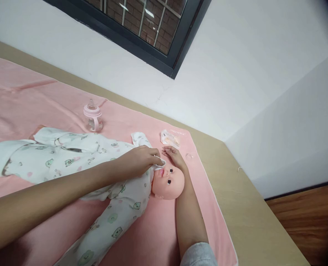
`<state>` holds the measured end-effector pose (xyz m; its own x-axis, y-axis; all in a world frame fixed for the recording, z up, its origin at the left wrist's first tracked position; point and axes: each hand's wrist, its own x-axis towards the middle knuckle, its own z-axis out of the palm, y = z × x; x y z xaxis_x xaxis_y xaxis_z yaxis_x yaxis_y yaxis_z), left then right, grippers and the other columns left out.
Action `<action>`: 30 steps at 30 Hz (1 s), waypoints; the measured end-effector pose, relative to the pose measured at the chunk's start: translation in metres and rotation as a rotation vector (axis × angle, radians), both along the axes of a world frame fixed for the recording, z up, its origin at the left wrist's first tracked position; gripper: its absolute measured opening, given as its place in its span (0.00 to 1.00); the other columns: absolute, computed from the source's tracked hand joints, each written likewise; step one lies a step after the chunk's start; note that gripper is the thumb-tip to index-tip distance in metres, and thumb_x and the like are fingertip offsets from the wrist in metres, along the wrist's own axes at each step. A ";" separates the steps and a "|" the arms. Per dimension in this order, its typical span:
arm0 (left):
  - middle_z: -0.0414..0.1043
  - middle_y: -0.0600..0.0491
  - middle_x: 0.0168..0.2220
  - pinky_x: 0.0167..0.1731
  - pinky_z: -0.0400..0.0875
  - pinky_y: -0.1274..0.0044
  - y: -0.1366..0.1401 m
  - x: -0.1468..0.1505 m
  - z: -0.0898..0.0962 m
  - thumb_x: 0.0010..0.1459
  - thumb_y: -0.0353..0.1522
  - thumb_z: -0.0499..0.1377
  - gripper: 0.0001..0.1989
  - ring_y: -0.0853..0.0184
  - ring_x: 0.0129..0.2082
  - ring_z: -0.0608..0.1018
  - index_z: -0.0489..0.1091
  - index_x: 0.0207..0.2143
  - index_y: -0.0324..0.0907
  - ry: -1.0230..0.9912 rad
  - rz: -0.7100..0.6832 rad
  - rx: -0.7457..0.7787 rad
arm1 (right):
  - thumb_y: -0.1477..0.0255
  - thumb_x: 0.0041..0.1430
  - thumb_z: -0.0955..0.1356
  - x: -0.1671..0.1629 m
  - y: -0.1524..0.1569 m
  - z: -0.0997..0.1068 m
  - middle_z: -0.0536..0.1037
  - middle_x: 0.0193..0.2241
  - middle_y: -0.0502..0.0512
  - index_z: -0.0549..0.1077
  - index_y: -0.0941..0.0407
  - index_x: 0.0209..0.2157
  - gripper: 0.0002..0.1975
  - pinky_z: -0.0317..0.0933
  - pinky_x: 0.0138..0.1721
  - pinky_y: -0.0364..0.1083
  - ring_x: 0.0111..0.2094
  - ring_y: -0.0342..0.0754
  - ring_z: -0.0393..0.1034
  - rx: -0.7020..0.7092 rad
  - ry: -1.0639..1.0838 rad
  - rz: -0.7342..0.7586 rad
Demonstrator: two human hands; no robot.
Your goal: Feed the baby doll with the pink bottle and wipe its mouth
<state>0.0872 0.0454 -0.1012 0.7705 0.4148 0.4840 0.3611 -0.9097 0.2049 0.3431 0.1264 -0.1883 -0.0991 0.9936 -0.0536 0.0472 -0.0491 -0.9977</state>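
Observation:
A baby doll (pixel 171 188) lies on its back in white clothes printed with green animals, its bald head toward the right. My left hand (pixel 142 160) reaches over the chest and pinches a small white cloth (pixel 161 162) beside the doll's mouth and chin. Past the head, my right hand (pixel 175 157) rests with its fingers loosely stretched out, and that forearm runs along the crown of the head. Close to those fingertips lies a small clear plastic packet (pixel 169 139). Whether the cloth touches the lips I cannot tell.
A baby bottle (pixel 93 117) with a pink collar and handle stands upright near the doll's legs. A small clear object (pixel 190 156) lies right of my right hand. The pink blanket (pixel 208 207) covers much of the wooden table (pixel 252 221), which meets a white wall below a dark-framed window (pixel 169 66).

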 end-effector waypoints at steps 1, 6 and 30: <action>0.73 0.52 0.39 0.38 0.63 0.75 0.001 0.000 -0.001 0.53 0.16 0.49 0.23 0.66 0.34 0.74 0.75 0.40 0.45 0.003 0.002 0.011 | 0.63 0.46 0.73 0.000 0.000 0.000 0.79 0.34 0.53 0.75 0.55 0.35 0.14 0.63 0.56 0.52 0.41 0.47 0.73 0.002 -0.003 -0.001; 0.73 0.52 0.37 0.43 0.60 0.71 0.002 0.000 -0.002 0.57 0.18 0.49 0.21 0.64 0.36 0.74 0.76 0.41 0.46 0.009 -0.004 0.041 | 0.63 0.46 0.74 0.001 0.001 -0.002 0.79 0.34 0.53 0.75 0.54 0.35 0.15 0.63 0.56 0.52 0.42 0.48 0.73 0.011 0.012 0.002; 0.73 0.53 0.36 0.42 0.60 0.75 -0.012 0.001 0.014 0.53 0.17 0.48 0.22 0.64 0.39 0.73 0.76 0.41 0.44 -0.009 -0.082 -0.337 | 0.61 0.44 0.75 0.004 0.005 -0.008 0.78 0.34 0.52 0.76 0.55 0.36 0.17 0.64 0.55 0.51 0.39 0.46 0.73 0.010 0.053 0.021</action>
